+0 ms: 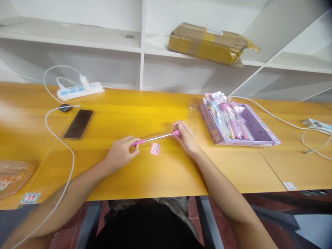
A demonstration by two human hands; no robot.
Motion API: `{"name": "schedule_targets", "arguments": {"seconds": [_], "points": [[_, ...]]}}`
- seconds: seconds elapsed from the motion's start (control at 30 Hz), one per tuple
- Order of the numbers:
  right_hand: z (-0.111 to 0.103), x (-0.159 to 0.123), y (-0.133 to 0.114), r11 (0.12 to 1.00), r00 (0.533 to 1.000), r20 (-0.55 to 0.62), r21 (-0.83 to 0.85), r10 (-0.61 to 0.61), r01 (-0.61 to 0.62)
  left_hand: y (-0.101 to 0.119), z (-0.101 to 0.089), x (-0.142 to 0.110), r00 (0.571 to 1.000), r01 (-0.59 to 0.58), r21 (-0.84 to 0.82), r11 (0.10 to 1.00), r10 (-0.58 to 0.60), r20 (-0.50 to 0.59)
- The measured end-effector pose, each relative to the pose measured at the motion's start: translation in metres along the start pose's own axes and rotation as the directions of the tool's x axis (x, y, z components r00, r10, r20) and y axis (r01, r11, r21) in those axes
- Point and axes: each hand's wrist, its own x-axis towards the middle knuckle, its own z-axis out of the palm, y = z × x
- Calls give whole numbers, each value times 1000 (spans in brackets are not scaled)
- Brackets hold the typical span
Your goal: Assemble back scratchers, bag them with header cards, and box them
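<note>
Between my hands, above the table, runs a pink telescopic stick [158,137] with a thin silver metal rod and pink ends. My left hand [123,152] is closed round its pink handle end. At the other end, the fingers of my right hand [186,137] pinch the small pink tip, which they partly cover. Just below the rod, a small pink printed card [155,148] lies flat on the table. To the right of my right hand stands a purple open box [259,121], with several plastic-wrapped pink, blue and yellow items [230,119] in its left part.
A phone [79,123] and a white power strip [81,90] lie at the left, with a white cable [72,155] looping over my left forearm. A taped cardboard parcel [207,43] sits on the shelf above. A clear packet [14,178] lies at the left edge.
</note>
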Motion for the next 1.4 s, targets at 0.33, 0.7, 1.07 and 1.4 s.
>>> {"name": "schedule_targets", "arguments": {"seconds": [0.33,0.7,1.07,1.4], "points": [[27,-16,-5,995,989,138,77,49,-60,9,3,-2,999,-25,4,1000,25,-28],[41,-24,-2,978,976,198,162,95,-128,10,5,-3,999,-25,-15,1000,24,-35],[43,-30,-11,981,962,224,83,155,-177,15,12,-6,1000,7,-75,997,-6,3],[17,-11,-13,836,967,224,-501,-122,222,-6,0,10,981,141,-158,977,-117,156]]}}
